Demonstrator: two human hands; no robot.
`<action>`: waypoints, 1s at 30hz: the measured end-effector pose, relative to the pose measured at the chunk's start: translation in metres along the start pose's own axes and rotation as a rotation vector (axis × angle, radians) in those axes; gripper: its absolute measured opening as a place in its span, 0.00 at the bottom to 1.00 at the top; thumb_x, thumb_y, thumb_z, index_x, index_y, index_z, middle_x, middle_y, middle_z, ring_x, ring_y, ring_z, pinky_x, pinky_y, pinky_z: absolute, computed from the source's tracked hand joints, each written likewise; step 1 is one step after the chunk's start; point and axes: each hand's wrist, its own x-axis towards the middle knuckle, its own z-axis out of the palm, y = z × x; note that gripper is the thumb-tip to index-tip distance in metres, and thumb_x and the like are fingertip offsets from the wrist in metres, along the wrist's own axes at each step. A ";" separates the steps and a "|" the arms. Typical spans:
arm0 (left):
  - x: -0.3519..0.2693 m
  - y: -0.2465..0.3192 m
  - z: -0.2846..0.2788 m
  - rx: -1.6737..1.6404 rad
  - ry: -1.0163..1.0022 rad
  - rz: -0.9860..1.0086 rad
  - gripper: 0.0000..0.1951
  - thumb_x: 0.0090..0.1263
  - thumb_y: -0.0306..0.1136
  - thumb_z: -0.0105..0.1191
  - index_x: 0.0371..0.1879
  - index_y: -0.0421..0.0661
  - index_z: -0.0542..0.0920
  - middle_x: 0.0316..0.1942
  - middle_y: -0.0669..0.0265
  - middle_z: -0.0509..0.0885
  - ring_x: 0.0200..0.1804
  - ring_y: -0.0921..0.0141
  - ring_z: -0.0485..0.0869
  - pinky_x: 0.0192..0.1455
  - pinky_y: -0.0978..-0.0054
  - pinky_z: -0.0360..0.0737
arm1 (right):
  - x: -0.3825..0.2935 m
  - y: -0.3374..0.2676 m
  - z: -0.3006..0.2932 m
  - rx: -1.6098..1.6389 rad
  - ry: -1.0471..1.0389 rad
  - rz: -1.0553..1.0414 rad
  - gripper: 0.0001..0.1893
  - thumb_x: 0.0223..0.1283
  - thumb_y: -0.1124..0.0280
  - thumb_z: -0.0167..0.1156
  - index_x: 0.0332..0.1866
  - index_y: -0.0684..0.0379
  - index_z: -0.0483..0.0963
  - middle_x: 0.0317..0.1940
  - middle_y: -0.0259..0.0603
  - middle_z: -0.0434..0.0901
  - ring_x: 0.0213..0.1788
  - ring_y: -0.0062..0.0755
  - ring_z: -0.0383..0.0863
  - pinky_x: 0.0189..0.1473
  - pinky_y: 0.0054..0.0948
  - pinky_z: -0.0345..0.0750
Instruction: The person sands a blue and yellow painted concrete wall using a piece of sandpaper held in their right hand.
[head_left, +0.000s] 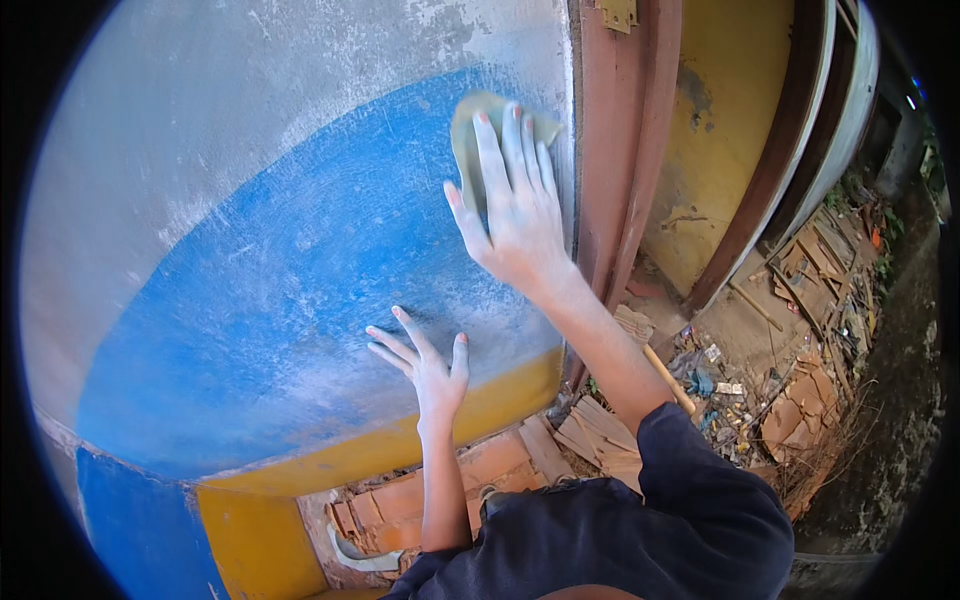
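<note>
My right hand (521, 217) lies flat with its fingers stretched up over a bent sheet of sandpaper (466, 124), pressing it against the painted wall (300, 240). The sheet looks greenish-tan, and its edges show past my fingers near the wall's right edge. Pale dust coats both hands. Lower on the wall, my left hand (435, 379) has its fingers spread and holds nothing; the fingertips appear to rest on the blue paint. That blue area is scuffed whitish in places, with a worn grey-white area above it and a yellow band (517, 390) below.
A reddish-brown door frame (619, 150) bounds the wall on the right, with a metal hinge plate (619, 13) high up. Orange clay pieces (397, 510) and wooden boards (592, 442) lie at the wall's foot. Rubbish and broken debris (727, 405) cover the ground to the right.
</note>
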 end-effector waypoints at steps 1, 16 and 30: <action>0.000 0.006 0.003 -0.001 0.000 -0.001 0.51 0.71 0.50 0.60 0.83 0.51 0.39 0.78 0.31 0.22 0.76 0.26 0.23 0.73 0.24 0.38 | 0.031 0.008 -0.006 -0.005 0.046 -0.048 0.39 0.71 0.56 0.57 0.79 0.66 0.54 0.76 0.73 0.54 0.78 0.72 0.54 0.77 0.59 0.54; -0.001 0.026 -0.003 -0.147 0.015 -0.071 0.49 0.72 0.45 0.59 0.84 0.53 0.39 0.81 0.40 0.23 0.80 0.35 0.27 0.78 0.35 0.38 | 0.076 0.023 -0.017 -0.025 0.092 -0.162 0.40 0.68 0.54 0.58 0.79 0.65 0.56 0.76 0.70 0.56 0.78 0.68 0.57 0.77 0.57 0.54; -0.021 0.010 -0.028 0.147 -0.114 -0.155 0.43 0.74 0.40 0.56 0.83 0.55 0.45 0.83 0.43 0.36 0.82 0.40 0.40 0.80 0.46 0.50 | 0.071 0.010 -0.011 -0.072 0.117 -0.154 0.41 0.65 0.54 0.57 0.81 0.59 0.55 0.76 0.66 0.58 0.78 0.63 0.58 0.75 0.59 0.56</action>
